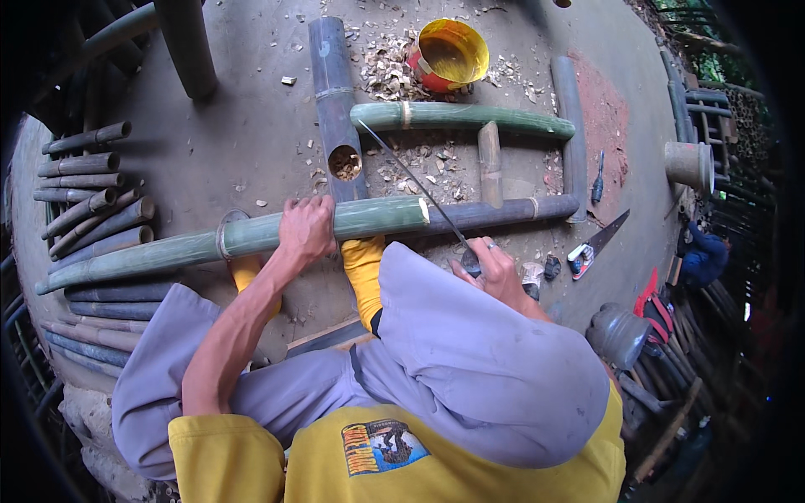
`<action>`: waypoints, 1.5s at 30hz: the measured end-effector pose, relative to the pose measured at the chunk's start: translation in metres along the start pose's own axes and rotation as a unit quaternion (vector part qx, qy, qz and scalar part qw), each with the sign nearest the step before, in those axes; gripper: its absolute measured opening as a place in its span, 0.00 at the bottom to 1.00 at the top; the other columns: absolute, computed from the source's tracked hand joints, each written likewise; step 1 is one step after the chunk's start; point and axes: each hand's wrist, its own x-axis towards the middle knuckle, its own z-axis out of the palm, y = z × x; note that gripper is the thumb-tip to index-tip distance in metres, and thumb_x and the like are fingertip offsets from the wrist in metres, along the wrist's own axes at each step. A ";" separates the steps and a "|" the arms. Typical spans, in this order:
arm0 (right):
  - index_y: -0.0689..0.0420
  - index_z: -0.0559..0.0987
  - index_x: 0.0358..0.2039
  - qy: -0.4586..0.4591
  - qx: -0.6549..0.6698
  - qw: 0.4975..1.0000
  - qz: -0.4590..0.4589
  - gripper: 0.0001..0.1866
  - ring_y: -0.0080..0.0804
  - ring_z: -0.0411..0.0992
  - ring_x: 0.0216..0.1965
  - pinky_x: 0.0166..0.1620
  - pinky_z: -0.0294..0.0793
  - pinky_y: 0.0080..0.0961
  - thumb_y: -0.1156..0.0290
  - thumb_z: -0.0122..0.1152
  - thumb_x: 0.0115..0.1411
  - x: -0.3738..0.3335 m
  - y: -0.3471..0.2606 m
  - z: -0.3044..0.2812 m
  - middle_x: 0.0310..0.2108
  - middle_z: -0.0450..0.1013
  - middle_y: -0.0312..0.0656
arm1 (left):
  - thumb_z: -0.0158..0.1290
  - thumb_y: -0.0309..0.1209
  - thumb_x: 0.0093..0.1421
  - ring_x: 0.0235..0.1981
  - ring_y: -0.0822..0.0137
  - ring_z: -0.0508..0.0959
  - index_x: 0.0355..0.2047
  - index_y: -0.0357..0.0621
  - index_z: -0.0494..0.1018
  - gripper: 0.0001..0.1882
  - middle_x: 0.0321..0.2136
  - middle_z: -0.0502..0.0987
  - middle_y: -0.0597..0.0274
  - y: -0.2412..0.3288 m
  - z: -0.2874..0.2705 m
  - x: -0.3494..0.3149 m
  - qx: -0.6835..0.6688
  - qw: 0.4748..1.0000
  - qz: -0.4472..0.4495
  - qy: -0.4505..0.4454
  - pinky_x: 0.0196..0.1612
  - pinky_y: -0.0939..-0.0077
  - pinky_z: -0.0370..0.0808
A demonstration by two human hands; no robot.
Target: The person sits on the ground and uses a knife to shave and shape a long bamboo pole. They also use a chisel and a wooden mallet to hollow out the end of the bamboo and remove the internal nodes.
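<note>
- Head view: the green pole (277,231) is held slantwise in front of the lap, its cut end at the right and its other end seen over the stack (92,180) of poles at the left.
- It is grasped from above by the left hand (307,228), fingers curled over it.
- A long thin blade (402,168) is gripped at its dark handle by the right hand (495,272); its fingers are bent and partly hidden. The cut end is passed closely by the blade; whether it is touched cannot be told.
- Beyond, 1 dark pole (335,92) with a round hole is partly covered by the green pole; chips are seen in the hole.
- To its right, 2 crossbars, 1 green (470,116) and 1 dark (503,214), are joined by 1 short post (490,163).
- The space under the green pole is partly taken up by yellow footwear (365,268).
- Chips (387,75) are scattered around a red and yellow bucket (451,57).
- At the right, a saw (599,243) is laid near a thin tool (598,178).
- Farther right, a co-worker in blue (704,256) is seen.
</note>
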 end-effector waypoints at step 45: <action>0.62 0.69 0.40 -0.029 -0.020 0.999 0.032 0.17 0.60 0.74 0.30 0.32 0.74 0.48 0.67 0.62 0.55 -0.009 0.037 0.007 0.27 0.71 0.60 | 0.57 0.27 0.42 0.42 0.62 0.76 0.43 0.43 0.71 0.23 0.36 0.75 0.61 0.012 0.033 -0.010 0.058 0.970 0.026 0.236 0.49 0.62 0.68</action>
